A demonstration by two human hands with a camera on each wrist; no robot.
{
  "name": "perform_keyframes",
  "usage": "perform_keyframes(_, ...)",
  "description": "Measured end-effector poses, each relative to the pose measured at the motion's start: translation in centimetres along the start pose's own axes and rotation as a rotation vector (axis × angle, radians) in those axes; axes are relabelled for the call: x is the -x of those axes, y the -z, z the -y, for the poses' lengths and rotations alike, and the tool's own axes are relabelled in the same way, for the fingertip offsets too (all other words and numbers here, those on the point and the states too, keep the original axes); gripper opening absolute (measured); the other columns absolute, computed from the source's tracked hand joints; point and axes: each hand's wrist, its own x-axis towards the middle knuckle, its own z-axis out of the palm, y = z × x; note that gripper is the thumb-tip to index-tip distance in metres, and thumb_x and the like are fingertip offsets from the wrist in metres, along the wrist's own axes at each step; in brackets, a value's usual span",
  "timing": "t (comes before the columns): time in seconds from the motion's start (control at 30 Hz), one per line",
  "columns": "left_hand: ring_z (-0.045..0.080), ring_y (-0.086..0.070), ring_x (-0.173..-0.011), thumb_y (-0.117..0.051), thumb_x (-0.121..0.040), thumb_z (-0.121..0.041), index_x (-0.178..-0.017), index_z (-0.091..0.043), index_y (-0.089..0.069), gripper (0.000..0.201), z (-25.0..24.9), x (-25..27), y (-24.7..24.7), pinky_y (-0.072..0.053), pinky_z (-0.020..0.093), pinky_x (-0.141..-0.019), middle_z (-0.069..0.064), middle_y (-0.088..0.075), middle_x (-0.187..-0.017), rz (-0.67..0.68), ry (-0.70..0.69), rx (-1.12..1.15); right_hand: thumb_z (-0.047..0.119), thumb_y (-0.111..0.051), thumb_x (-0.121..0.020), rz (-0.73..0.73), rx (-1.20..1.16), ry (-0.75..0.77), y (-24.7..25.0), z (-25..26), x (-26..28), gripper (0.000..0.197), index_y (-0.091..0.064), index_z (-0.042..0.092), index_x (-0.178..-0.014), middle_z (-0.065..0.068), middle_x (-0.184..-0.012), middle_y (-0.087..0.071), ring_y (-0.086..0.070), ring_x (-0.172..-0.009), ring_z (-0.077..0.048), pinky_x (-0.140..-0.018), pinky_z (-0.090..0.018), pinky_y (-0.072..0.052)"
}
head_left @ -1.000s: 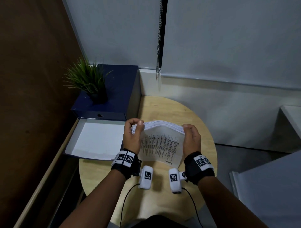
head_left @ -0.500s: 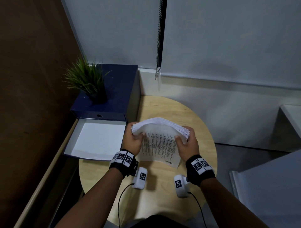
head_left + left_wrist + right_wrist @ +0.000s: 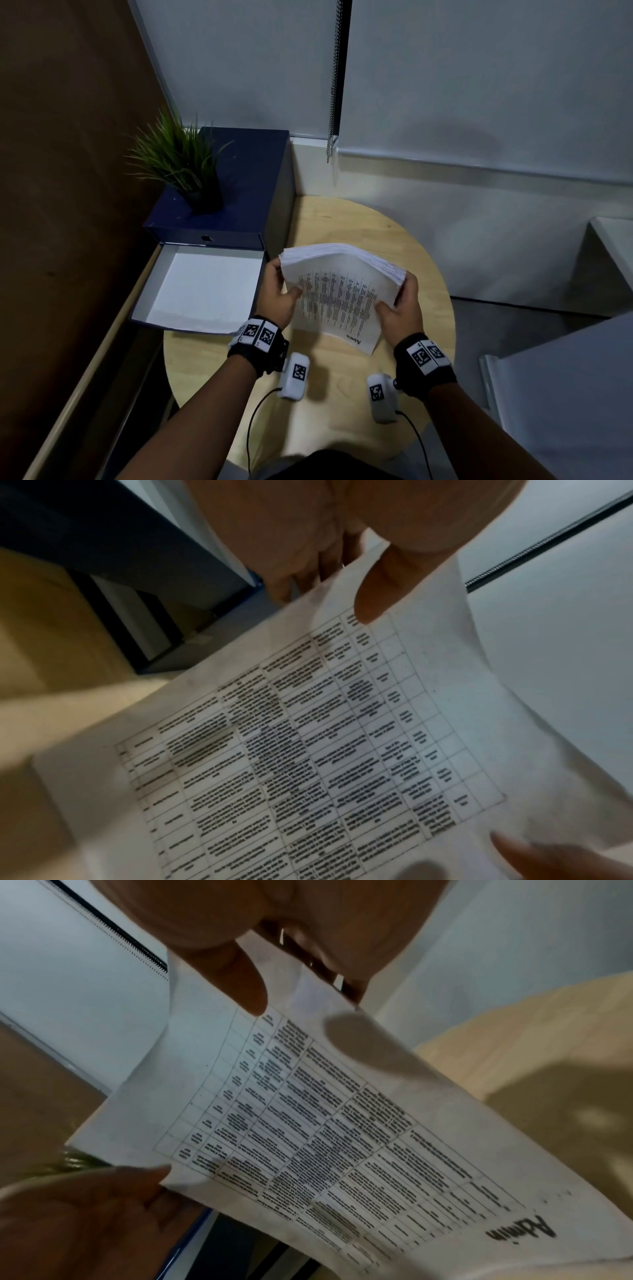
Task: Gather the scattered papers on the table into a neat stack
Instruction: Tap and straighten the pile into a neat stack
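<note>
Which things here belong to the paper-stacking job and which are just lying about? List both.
Job: paper stack; left hand; right hand; round table.

Lying about: potted plant; blue box; open drawer; blind chain.

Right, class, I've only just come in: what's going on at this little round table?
A person is holding a thick stack of papers above the round wooden table, the left hand gripping one side and the right hand the other. The sheets bow upward in the middle, printed table facing the person. Beside the left hand an open white-lined drawer juts from a dark blue box with a potted plant on top.
</note>
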Motion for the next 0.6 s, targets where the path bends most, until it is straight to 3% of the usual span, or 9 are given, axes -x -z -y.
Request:
perform_keyframes(0.1, 0.019, -0.056, -0.118, -0.058, -0.080, 0.003, -0.133, -0.017, -0.043, 0.059, 0.2, -0.1, -0.1, -0.046, 0.044, -0.102, 0.004, -0.059, -0.126, 0.034, 0.010, -0.065, -0.004, -0.058, -0.078, -0.001, 0.043, -0.015, -0.2, -0.1, -0.1, 0.063, -0.037, 0.024, -0.130, 0.012, -0.108, -0.060, -0.061, -0.102, -0.019, -0.092, -0.043, -0.052)
perform_keyframes(0.23, 0.019, -0.054, -0.118, -0.046, -0.094, -0.003, -0.139, -0.022, -0.035, 0.050, 0.2, -0.4, -0.6, -0.042, 0.034, -0.099, -0.001, -0.056, -0.125, 0.079, 0.071, -0.136, 0.009, -0.055, -0.090, -0.024, 0.064, 0.006, -0.5, 0.7, -0.2, 0.048, -0.036, 0.015, -0.134, 0.002, -0.113, -0.060, -0.060, -0.105, -0.021, -0.092, -0.033, -0.048)
perform_keyframes(0.33, 0.026, -0.051, -0.121, -0.048, -0.094, -0.007, -0.140, -0.014, -0.029, 0.050, -0.6, -0.7, -0.8, -0.039, 0.023, -0.092, 0.003, -0.049, -0.125, 0.011, 0.035, -0.251, 0.019, -0.050, -0.095, -0.051, 0.181, 0.032, -0.3, 1.4, -0.7, 0.041, -0.040, 0.008, -0.134, -0.007, -0.112, -0.064, -0.062, -0.102, -0.024, -0.085, -0.031, -0.047)
perform_keyframes(0.4, 0.028, -0.042, -0.130, -0.063, -0.086, -0.015, -0.141, -0.008, -0.026, 0.067, -2.0, -0.9, -0.6, -0.037, 0.026, -0.103, 0.010, -0.038, -0.137, -0.118, -0.119, -0.380, 0.012, -0.049, -0.094, -0.033, 0.246, 0.162, 0.0, 2.3, -1.1, 0.025, -0.048, 0.011, -0.118, -0.004, -0.089, -0.066, -0.065, -0.079, -0.026, -0.067, -0.033, -0.049)
perform_keyframes(0.43, 0.028, -0.032, -0.138, -0.069, -0.081, -0.028, -0.142, -0.008, -0.027, 0.076, -2.9, -1.1, -0.6, -0.031, 0.033, -0.112, 0.012, -0.031, -0.145, -0.146, -0.254, -0.555, 0.007, -0.049, -0.092, -0.010, 0.293, 0.232, 0.1, 2.9, -1.3, 0.022, -0.049, 0.012, -0.113, -0.004, -0.079, -0.064, -0.061, -0.067, -0.026, -0.056, -0.032, -0.044)
perform_keyframes(0.5, 0.028, -0.019, -0.145, -0.068, -0.075, -0.043, -0.141, -0.016, -0.035, 0.079, -5.1, -1.5, -0.9, -0.021, 0.039, -0.114, 0.010, -0.024, -0.153, -0.092, -0.459, -0.893, -0.003, -0.046, -0.084, 0.066, 0.424, 0.330, 0.1, 4.4, -2.0, 0.034, -0.051, 0.013, -0.113, -0.003, -0.076, -0.060, -0.053, -0.061, -0.020, -0.055, -0.025, -0.034)
perform_keyframes(0.53, 0.028, -0.024, -0.144, -0.067, -0.072, -0.038, -0.136, -0.021, -0.042, 0.070, -6.1, -1.8, -1.0, -0.024, 0.041, -0.112, 0.009, -0.030, -0.151, -0.023, -0.514, -0.984, -0.005, -0.045, -0.080, 0.127, 0.492, 0.375, 0.0, 5.2, -2.2, 0.040, -0.051, 0.014, -0.115, -0.005, -0.082, -0.062, -0.053, -0.066, -0.019, -0.058, -0.022, -0.034)
perform_keyframes(0.6, 0.026, -0.050, -0.128, -0.062, -0.071, -0.020, -0.118, -0.024, -0.058, 0.048, -7.5, -2.1, -1.4, -0.042, 0.040, -0.102, 0.005, -0.056, -0.133, 0.165, -0.523, -0.971, -0.003, -0.044, -0.075, 0.264, 0.597, 0.498, -0.1, 6.6, -2.3, 0.045, -0.052, 0.015, -0.115, -0.009, -0.092, -0.066, -0.058, -0.077, -0.024, -0.063, -0.027, -0.039)
